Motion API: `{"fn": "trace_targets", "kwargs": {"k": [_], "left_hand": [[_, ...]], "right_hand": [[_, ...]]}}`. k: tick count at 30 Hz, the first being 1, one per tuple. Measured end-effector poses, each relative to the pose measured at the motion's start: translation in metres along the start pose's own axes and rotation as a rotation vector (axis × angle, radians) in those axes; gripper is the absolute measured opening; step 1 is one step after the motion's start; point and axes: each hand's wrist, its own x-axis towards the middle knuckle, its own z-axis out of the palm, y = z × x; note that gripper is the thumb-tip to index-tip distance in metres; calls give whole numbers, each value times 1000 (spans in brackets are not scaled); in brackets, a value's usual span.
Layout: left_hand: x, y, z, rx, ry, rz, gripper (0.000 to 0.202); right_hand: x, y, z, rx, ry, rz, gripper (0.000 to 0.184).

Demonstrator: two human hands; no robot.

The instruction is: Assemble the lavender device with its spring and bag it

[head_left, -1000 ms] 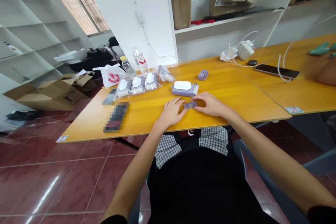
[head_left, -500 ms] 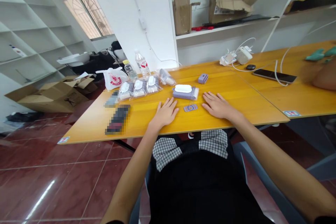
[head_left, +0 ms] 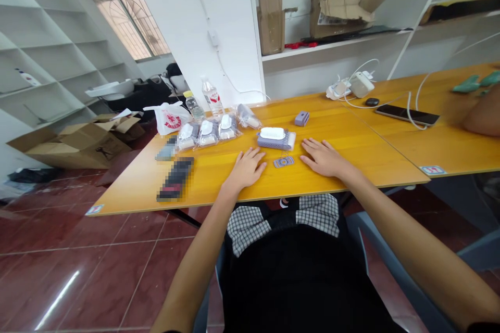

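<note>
My left hand (head_left: 246, 169) lies flat and open on the yellow wooden table (head_left: 332, 132), and my right hand (head_left: 322, 159) rests open beside it. Between them, touching neither, lies a small lilac oval piece (head_left: 283, 162). Just beyond it stands a lilac rectangular case (head_left: 275, 139) with a white top. A small lilac block (head_left: 301, 118) sits farther back. Several sealed plastic bags (head_left: 207, 134) with white items lie in a row to the left. Two pixelated, unreadable objects (head_left: 175, 179) lie near the table's left end.
Water bottles (head_left: 210, 96) and a white plastic bag (head_left: 169, 117) stand at the table's back left. To the right are a phone (head_left: 406, 114), a charger with cables (head_left: 361, 85), and a co-worker's blurred arm (head_left: 482, 118). Cardboard boxes (head_left: 74, 144) lie on the floor.
Both my hands have moved off the small lilac piece and spread apart to either side of it. The piece stays in place, and the view has shifted slightly.
</note>
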Motion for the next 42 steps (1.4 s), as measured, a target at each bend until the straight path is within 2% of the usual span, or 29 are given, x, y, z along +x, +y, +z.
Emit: {"fn": "trace_targets", "kwargs": {"k": [5, 24, 33, 42], "left_hand": [[3, -1, 2, -23, 31, 88, 48], [3, 1, 2, -33, -6, 66, 54], [3, 0, 4, -6, -2, 70, 54], [3, 0, 4, -22, -1, 77, 54]], "right_hand": [[1, 3, 2, 8, 16, -13, 71], [1, 3, 3, 28, 43, -16, 69], [1, 3, 3, 65, 101, 3, 69], [4, 10, 7, 117, 126, -37, 54]]}}
